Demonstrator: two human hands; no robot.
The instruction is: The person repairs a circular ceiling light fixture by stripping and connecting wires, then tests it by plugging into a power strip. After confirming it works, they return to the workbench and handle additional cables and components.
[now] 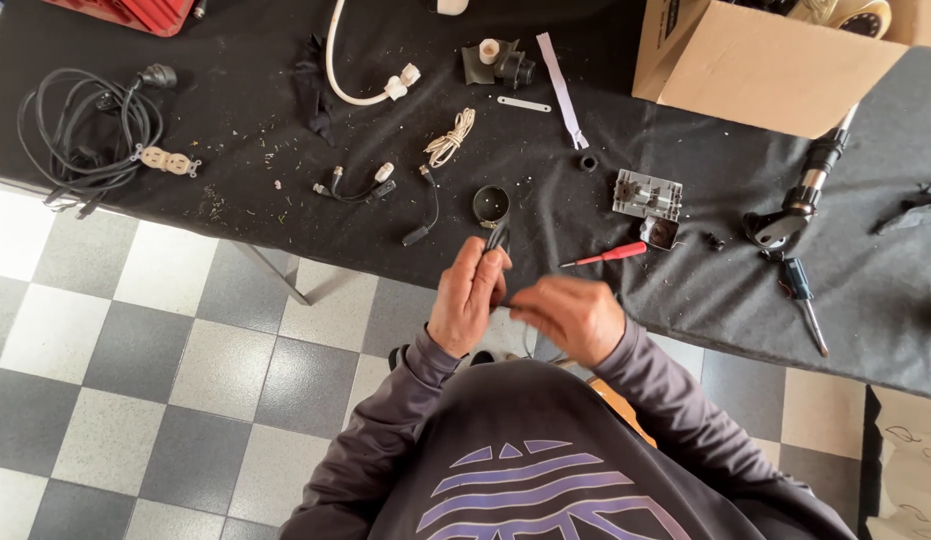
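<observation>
**Black cloth, small parts, two busy hands**

Black fabric covered the worktop [236, 150], which was strewn with electrical odds and ends. The left hand [468, 297] was curled shut around a small black tool [497, 238] whose dark tip stuck up past the fingertips, just over the front edge of the worktop. The right hand [576, 315] was closed too, its fingers pinched toward the left hand; what it pinched was too small to tell. Both hands hovered close together above the checkered floor [106, 380], in front of the person's dark sweatshirt.

Just beyond the tool lay a round black cap [491, 204]. To its right, a red screwdriver [606, 256] rested near the edge of the worktop, and past it sat a grey metal bracket [647, 194]. A blue-handled screwdriver [802, 295] lay farther right, near a black and silver tool [801, 195]. A coil of black cable [81, 125] with a beige outlet [167, 160] sat at the far left. Short black leads [358, 186], a bundle of cream cord [450, 137], a white tube [351, 70] and a white strip [563, 88] were spread across the middle. A cardboard box [756, 65] stood at the upper right.
</observation>
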